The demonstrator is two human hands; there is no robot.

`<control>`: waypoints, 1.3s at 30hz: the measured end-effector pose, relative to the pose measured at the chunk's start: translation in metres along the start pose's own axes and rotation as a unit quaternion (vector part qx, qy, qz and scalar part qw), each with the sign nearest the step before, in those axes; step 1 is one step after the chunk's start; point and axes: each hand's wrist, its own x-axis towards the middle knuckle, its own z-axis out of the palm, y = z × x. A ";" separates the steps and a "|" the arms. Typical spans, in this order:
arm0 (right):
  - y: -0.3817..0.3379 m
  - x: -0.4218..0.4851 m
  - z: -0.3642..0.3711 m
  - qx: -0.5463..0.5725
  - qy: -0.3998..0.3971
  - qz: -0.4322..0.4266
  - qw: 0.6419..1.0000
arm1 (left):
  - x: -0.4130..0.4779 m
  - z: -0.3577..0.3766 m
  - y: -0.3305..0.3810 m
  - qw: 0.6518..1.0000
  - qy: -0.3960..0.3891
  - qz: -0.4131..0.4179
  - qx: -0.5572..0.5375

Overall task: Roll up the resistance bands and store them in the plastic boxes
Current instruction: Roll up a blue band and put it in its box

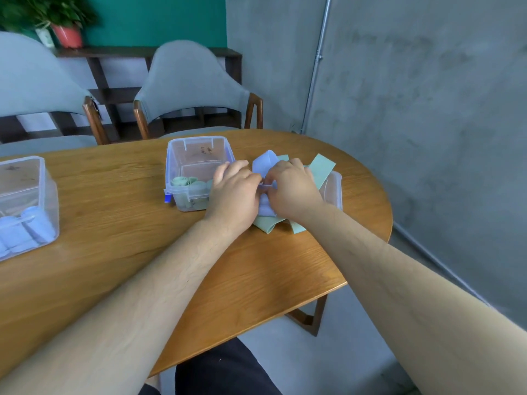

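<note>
My left hand (233,195) and my right hand (293,189) meet over a light blue resistance band (265,163), fingers curled and pinching it between them. Its loose end sticks up behind my knuckles. Under it lie flat green bands (322,166), spread on the wooden table (114,218). A clear plastic box (196,155) just left of my left hand holds rolled green bands (182,182). Another clear box (335,189) is partly hidden behind my right hand. At the far left a third box (34,178) holds rolled blue bands (37,228).
Two grey upholstered chairs (188,81) stand behind the table. A dark shelf with a potted plant (67,32) is against the green wall. A grey concrete wall with a metal pipe (316,67) runs along the right. The table's rounded edge ends right of the boxes.
</note>
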 end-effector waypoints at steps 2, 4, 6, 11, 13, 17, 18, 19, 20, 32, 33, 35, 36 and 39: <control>0.005 -0.003 -0.017 0.044 0.022 0.001 0.999 | 0.006 -0.008 0.002 0.997 0.040 -0.025 -0.053; 0.009 -0.007 -0.040 0.084 0.045 -0.001 0.995 | 0.016 -0.021 0.010 0.990 0.054 -0.057 -0.116; 0.010 -0.008 -0.064 0.150 0.069 0.006 0.986 | 0.030 -0.036 0.019 0.981 0.064 -0.075 -0.168; 0.007 0.000 -0.124 0.313 0.140 0.033 0.939 | 0.069 -0.082 0.038 0.944 0.117 -0.080 -0.297; 0.005 0.003 -0.149 0.331 0.172 0.020 0.928 | 0.085 -0.103 0.043 0.920 0.128 -0.092 -0.360; -0.002 0.010 -0.195 0.363 0.202 -0.002 0.909 | 0.108 -0.151 0.055 0.882 0.133 -0.105 -0.440; -0.004 0.011 -0.204 0.368 0.204 -0.008 0.907 | 0.111 -0.161 0.057 0.876 0.142 -0.104 -0.450; -0.007 0.012 -0.212 0.369 0.202 -0.011 0.907 | 0.113 -0.170 0.058 0.870 0.152 -0.100 -0.457; -0.010 0.012 -0.218 0.368 0.200 -0.014 0.908 | 0.114 -0.179 0.058 0.868 0.161 -0.097 -0.460; -0.122 0.002 -0.189 0.529 0.091 -0.084 0.840 | 0.033 -0.243 -0.009 0.882 0.216 -0.153 -0.390; -0.134 0.001 -0.179 0.533 0.071 -0.087 0.839 | 0.022 -0.245 -0.018 0.879 0.215 -0.168 -0.391; -0.158 -0.001 -0.162 0.530 0.058 -0.088 0.841 | 0.000 -0.248 -0.037 0.883 0.205 -0.197 -0.375; -0.169 -0.004 -0.155 0.530 0.056 -0.086 0.842 | -0.011 -0.248 -0.046 0.887 0.198 -0.209 -0.361; -0.197 -0.014 -0.141 0.528 0.039 -0.089 0.844 | -0.040 -0.252 -0.067 0.896 0.189 -0.240 -0.323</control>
